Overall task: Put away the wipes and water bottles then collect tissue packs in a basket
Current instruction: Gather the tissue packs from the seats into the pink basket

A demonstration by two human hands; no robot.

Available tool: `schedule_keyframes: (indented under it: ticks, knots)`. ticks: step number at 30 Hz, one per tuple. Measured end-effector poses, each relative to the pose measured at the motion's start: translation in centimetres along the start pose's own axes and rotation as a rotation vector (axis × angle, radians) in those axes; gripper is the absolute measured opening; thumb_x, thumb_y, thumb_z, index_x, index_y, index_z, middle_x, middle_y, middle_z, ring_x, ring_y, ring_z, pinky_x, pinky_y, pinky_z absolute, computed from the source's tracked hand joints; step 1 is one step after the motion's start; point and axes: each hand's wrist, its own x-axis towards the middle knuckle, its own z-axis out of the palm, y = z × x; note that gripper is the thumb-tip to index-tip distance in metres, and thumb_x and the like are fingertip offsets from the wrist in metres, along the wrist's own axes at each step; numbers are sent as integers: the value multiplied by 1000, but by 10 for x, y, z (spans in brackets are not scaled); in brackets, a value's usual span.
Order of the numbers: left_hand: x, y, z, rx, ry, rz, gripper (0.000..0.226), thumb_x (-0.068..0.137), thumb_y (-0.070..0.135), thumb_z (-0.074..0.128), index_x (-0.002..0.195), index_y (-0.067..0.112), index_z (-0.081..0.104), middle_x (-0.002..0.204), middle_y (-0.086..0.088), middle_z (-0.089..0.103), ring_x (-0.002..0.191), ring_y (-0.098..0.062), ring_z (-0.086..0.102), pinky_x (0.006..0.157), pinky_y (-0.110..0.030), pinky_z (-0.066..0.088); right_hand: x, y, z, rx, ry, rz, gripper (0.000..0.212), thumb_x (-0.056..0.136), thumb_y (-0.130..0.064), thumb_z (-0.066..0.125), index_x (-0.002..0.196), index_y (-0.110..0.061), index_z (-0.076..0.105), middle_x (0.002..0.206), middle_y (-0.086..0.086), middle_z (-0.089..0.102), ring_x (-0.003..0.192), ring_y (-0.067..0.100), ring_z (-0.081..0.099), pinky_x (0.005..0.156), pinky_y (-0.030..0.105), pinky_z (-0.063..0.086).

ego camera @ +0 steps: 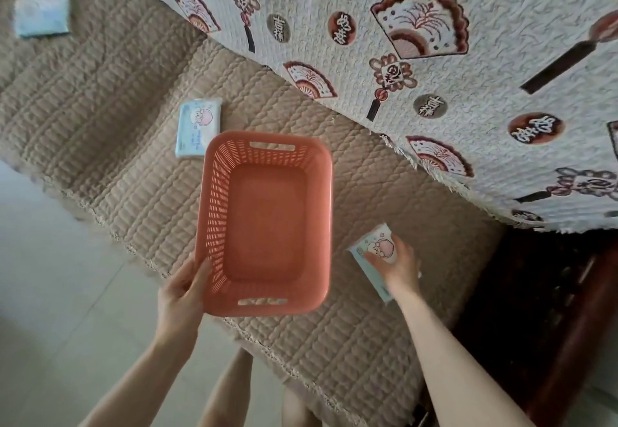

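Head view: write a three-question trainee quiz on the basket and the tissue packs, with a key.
1. True or false: the basket already holds a tissue pack.
2. Which hand grips the basket's rim? A) left hand B) both C) neither
3. How many tissue packs show over the quilted cover, counting the one that the right hand grips?

Key: 1 false. 2 A. 3 three: gripped pack, pack beside the basket, far pack.
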Motion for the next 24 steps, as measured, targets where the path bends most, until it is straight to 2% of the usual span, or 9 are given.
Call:
schedule_keyframes:
  ticks: [3, 6, 10, 15, 19, 21, 23, 24]
  knots:
    - [-4, -8, 6, 3, -2, -21, 19, 94, 15, 56, 102, 23, 72, 108, -15, 71, 104, -38, 63, 96, -57, 47, 14, 13, 8, -178, 25, 18, 69, 77, -34, 77, 136, -15, 47, 137, 13, 46, 128, 36, 37, 105, 40, 24]
    - [-7, -14, 8, -3, -1, -32, 19, 94, 16, 56, 103, 23, 72, 105, -10, 73, 103, -36, 65, 93, -52, 50, 22, 20, 8, -215, 75, 16, 55, 79, -22, 75, 127, -8, 53, 130, 17, 49, 121, 38, 43, 99, 40, 32]
    - [-9, -21, 0, -8, 13, -27, 21, 94, 16, 57, 109, 19, 71, 109, -16, 70, 106, -41, 62, 94, -57, 48, 23, 19, 2, -56, 66, -8, 22, 83, -16, 71, 101, -4, 65, 106, 16, 66, 99, 34, 61, 80, 37, 44]
    - [-17, -24, -20, -14, 36, -28, 20, 94, 17, 58, 109, 18, 71, 107, -15, 72, 106, -39, 63, 96, -59, 47, -8, -21, -26, 189, 22, -25, 14, 79, -14, 76, 89, -11, 66, 86, 6, 69, 80, 22, 63, 74, 31, 49]
    - [-25, -19, -39, -59, 64, -43, 20, 95, 15, 57, 110, 18, 70, 101, -10, 73, 98, -32, 65, 94, -50, 50, -44, -68, -45, 284, 6, -104, 15, 79, -13, 77, 81, -20, 64, 76, -4, 68, 70, 15, 62, 70, 33, 51]
    - [-28, -18, -51, -74, 79, -35, 19, 95, 15, 57, 106, 21, 71, 98, -9, 72, 92, -28, 64, 84, -41, 53, -61, -92, -47, 323, -14, -117, 16, 78, -13, 78, 78, -23, 65, 74, -4, 68, 67, 13, 61, 68, 31, 49]
    - [-28, -20, -63, -75, 101, -39, 18, 94, 16, 58, 104, 24, 72, 91, -10, 72, 81, -25, 61, 62, -28, 54, -79, -116, -42, 350, -47, -128, 15, 77, -15, 79, 80, -23, 67, 76, 0, 70, 68, 15, 63, 67, 31, 50]
    - [-28, -22, -71, -75, 117, -50, 18, 94, 17, 58, 105, 22, 72, 86, -8, 71, 75, -25, 59, 54, -27, 51, -87, -128, -36, 362, -66, -136, 14, 77, -15, 79, 81, -22, 68, 77, 1, 71, 68, 15, 64, 66, 31, 51]
